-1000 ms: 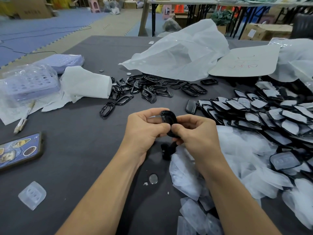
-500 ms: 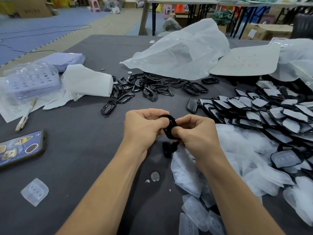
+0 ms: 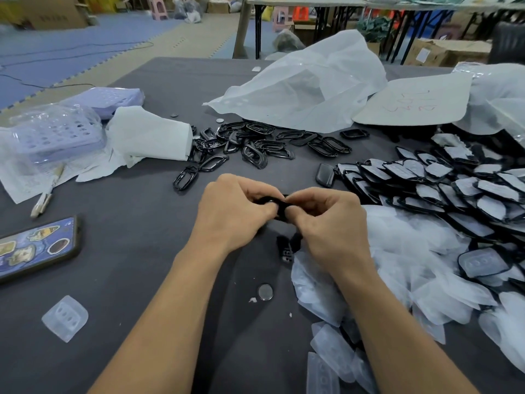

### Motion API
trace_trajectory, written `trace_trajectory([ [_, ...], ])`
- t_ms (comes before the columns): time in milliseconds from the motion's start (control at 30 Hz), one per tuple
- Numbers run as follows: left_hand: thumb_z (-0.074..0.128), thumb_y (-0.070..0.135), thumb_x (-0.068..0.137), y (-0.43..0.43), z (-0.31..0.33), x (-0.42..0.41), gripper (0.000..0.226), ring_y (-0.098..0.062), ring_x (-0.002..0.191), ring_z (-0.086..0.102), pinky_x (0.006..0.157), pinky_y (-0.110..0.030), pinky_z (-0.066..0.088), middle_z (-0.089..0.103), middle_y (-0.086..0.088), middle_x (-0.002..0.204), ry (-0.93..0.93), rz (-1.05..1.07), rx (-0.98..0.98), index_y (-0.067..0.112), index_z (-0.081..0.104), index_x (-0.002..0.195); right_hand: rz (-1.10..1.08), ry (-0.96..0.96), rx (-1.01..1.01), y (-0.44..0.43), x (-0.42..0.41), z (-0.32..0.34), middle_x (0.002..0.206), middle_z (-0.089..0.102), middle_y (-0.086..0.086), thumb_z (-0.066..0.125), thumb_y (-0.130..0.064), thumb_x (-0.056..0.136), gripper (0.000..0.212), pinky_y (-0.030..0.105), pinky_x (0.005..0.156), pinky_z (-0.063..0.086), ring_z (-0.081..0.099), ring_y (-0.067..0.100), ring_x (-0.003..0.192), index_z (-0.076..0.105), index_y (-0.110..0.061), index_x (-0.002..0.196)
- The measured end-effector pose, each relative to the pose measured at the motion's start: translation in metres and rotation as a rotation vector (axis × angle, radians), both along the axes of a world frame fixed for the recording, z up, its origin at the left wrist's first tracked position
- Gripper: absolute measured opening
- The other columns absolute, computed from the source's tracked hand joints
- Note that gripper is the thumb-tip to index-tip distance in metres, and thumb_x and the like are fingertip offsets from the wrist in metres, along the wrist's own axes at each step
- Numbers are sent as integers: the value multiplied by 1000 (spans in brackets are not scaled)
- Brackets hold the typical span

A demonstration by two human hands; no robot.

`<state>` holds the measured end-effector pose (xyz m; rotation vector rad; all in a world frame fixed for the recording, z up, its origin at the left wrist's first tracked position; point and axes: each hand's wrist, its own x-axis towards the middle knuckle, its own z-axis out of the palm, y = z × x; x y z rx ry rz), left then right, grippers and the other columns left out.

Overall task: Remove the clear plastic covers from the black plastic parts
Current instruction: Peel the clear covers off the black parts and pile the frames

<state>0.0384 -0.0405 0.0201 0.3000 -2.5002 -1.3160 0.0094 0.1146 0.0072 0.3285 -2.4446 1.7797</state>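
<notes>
Moved: part [image 3: 279,208] has tipped from upright to flatter, sinking between the thumbs.
Pile: loose covers [image 3: 326,308] on counter [image 3: 136,265], near right.
Hands: left hand [image 3: 235,211] and right hand [image 3: 326,223] meet; fingers [image 3: 301,197] of both pinch the part above mid-counter.
Stack: covered parts [image 3: 454,183], right.
Heap: bare frames [image 3: 255,146], beyond hands.

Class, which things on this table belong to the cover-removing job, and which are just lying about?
Job: black plastic part pinched by left hand and right hand; stacked covered black parts; loose clear plastic covers.
Lying about: stickered phone; round silver disc; folded white paper towel.
</notes>
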Motion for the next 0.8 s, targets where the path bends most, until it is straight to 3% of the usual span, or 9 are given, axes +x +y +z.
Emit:
trace_trajectory([
  [67, 72, 26, 70, -6, 1, -1, 28, 4, 59, 66, 63, -20, 51, 73, 21, 65, 53, 143, 52, 52, 78, 78, -78, -22, -60, 0, -3, -1, 75, 77, -11, 77, -9, 85, 16, 36, 74, 63, 73, 9, 68, 80, -24, 91],
  [200, 80, 0, 81, -20, 3, -8, 21, -14, 67, 75, 72, -33, 63, 78, 3, 72, 119, 406, 603, 21, 81, 82, 63, 134, 252, -9, 6, -3, 92, 74, -18, 74, -15, 85, 25, 7, 86, 45, 61, -6, 86, 80, -30, 103],
  [233, 77, -3, 84, -21, 3, -9, 16, -18, 65, 75, 68, -31, 63, 78, -3, 73, 126, 405, 741, 11, 78, 90, 120, 168, 350, -13, 8, -5, 104, 72, -18, 74, -17, 84, 32, 7, 94, 39, 56, -5, 97, 78, -32, 112],
  [300, 69, -7, 90, -19, 5, -10, 12, -19, 63, 75, 61, -25, 60, 76, -11, 76, 134, 380, 907, 0, 70, 99, 213, 227, 579, -21, 9, -9, 131, 63, -15, 72, -26, 88, 46, 21, 110, 30, 45, 9, 123, 66, -32, 133],
  [367, 59, -11, 94, -17, 6, -9, 14, -20, 64, 76, 56, -23, 59, 75, -13, 77, 136, 339, 982, 1, 62, 100, 228, 214, 707, -25, 7, -11, 142, 54, -15, 69, -35, 91, 48, 28, 111, 21, 37, 16, 134, 61, -33, 138],
  [433, 52, -15, 94, -15, 7, -10, 22, -22, 65, 76, 55, -25, 59, 75, -16, 79, 121, 308, 986, 6, 58, 99, 209, 211, 661, -23, 5, -14, 133, 58, -16, 74, -34, 89, 40, 25, 106, 21, 39, 15, 131, 69, -33, 128],
  [567, 55, -18, 87, -13, 4, -9, 37, -22, 65, 74, 61, -27, 63, 77, -13, 76, 64, 250, 851, 12, 73, 100, 163, 150, 452, -19, 3, -14, 111, 70, -16, 88, -21, 75, 28, 16, 96, 35, 53, 6, 114, 81, -29, 101],
  [700, 61, -18, 84, -13, 3, -8, 34, -19, 68, 75, 62, -27, 62, 78, -8, 74, 100, 276, 819, 11, 77, 89, 181, 49, 388, -15, 3, -12, 97, 72, -16, 89, -19, 71, 22, 14, 80, 45, 62, 3, 83, 82, -28, 90],
  [800, 63, -17, 86, -13, 1, -10, 31, -18, 70, 76, 66, -28, 64, 79, -4, 75, 112, 278, 833, 10, 75, 94, 176, -3, 352, -14, 3, -9, 81, 73, -13, 89, -18, 71, 16, 17, 74, 51, 64, 4, 72, 80, -27, 81],
])
